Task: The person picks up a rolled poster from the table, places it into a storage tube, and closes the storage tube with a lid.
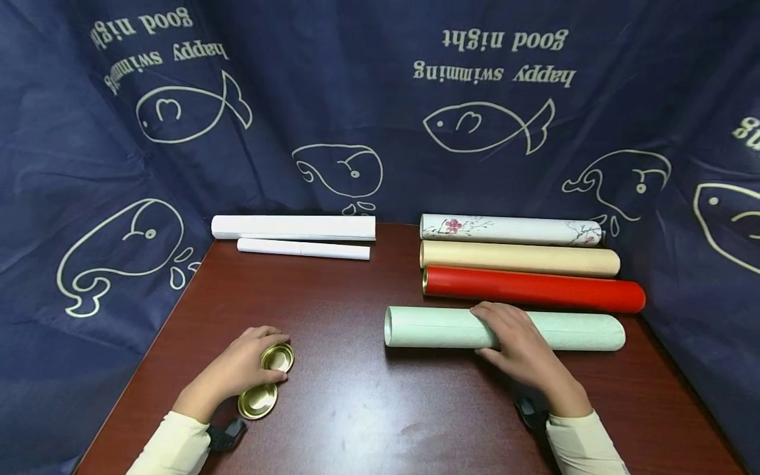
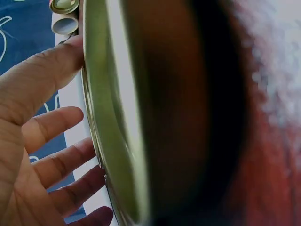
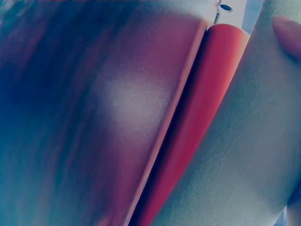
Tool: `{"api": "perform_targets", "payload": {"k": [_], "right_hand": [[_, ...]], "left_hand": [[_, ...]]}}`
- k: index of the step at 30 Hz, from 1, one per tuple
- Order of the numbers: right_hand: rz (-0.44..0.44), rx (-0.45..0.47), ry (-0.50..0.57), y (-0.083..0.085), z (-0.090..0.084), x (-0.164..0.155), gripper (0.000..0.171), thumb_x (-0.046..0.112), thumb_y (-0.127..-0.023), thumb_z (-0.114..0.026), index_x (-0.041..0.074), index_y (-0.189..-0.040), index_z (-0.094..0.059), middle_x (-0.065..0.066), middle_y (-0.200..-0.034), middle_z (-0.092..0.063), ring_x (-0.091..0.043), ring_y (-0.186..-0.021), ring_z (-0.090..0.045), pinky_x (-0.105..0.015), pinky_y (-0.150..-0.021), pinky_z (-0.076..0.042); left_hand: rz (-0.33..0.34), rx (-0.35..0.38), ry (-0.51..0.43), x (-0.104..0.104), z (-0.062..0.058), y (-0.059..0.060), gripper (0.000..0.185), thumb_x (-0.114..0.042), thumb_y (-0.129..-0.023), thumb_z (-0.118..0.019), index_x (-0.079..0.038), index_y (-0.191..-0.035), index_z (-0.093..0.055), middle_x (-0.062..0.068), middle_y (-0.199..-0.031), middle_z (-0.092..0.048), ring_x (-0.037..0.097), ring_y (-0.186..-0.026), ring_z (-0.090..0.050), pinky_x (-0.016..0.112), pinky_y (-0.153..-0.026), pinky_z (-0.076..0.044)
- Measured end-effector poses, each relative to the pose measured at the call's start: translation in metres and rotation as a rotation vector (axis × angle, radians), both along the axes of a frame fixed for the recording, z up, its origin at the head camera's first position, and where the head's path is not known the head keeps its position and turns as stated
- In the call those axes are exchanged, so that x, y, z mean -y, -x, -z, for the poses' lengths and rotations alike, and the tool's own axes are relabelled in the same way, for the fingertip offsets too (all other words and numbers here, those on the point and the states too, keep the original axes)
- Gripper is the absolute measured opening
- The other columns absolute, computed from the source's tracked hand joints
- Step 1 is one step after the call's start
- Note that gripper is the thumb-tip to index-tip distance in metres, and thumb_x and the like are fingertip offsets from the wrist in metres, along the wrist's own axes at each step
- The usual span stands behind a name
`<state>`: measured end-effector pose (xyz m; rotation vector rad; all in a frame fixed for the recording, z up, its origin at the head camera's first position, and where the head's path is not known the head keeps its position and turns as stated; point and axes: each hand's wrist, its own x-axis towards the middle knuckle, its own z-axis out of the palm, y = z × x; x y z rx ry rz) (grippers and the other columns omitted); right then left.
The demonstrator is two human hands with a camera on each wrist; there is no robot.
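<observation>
On the right of the table (image 1: 338, 297), the right hand (image 1: 518, 342) grips a pale green, cardboard-looking tube (image 1: 439, 328) lying nine-to-three, its open end facing nine, towards the left hand (image 1: 242, 367), whose narrow grip pinches a shiny gold, round metal lid (image 1: 279, 357).

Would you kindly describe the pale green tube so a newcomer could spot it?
On the right of the brown table, find the right hand. The pale green tube is the one it grips, nearest of four there. Its plain pale green sets it apart from the red tube, cream tube and flower-printed tube behind.
</observation>
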<state>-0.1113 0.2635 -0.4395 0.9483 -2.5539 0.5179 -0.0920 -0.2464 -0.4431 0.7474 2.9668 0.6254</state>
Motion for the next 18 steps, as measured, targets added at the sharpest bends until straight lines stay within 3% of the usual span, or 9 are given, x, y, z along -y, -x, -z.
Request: {"api": "perform_targets", "payload": {"k": [10, 18], "right_hand": [[0.002, 0.004, 0.002, -0.001, -0.0007, 0.0, 0.078, 0.009, -0.061, -0.092, 0.004, -0.13, -0.057, -0.014, -0.126, -0.06, -0.035, -0.119, -0.052, -0.055, -0.101, -0.036], [-0.002, -0.007, 0.007, -0.0016, -0.0008, -0.0002, 0.078, 0.01, -0.06, -0.092, 0.004, -0.13, -0.057, -0.013, -0.125, -0.06, -0.035, -0.118, -0.053, -0.054, -0.101, -0.036]], "left_hand": [[0.003, 0.031, 0.008, -0.002, -0.0009, -0.0018, 0.061, -0.03, -0.069, -0.09, -0.003, -0.12, -0.069, 0.001, -0.105, -0.061, 0.024, -0.097, -0.058, 0.043, -0.083, -0.051], [0.024, -0.024, -0.023, -0.0036, -0.003, -0.0009, 0.055, -0.021, -0.071, -0.087, -0.001, -0.119, -0.068, 0.002, -0.104, -0.06, 0.021, -0.096, -0.058, 0.043, -0.084, -0.051]]}}
